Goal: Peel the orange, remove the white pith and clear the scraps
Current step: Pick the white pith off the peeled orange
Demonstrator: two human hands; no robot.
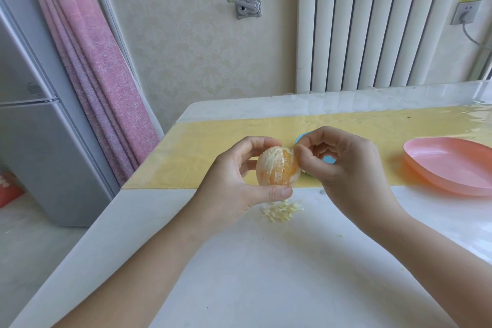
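- My left hand grips the orange: the thumb is underneath on the near side and the fingers are curled over the top, lifting it above the desk.
- My right hand is in tight on the fruit's upper right, thumb and forefinger pinched together on the white pith, the other fingers curled.
- The orange is peeled. Stringy white covers its left half, and bare orange flesh shows on the right beside my fingertips.
- Just below the fruit, a small heap of pith scraps lies on the white desk, near the edge of the yellow mat.
- A blue thing peeks out behind my right hand on the mat. I can't tell what it is.
- On the right, a pink dish sits well apart from my hands, half on the mat.
- At the far wall there's a white radiator with a socket to its right, and on the left a pink curtain and a grey fridge.
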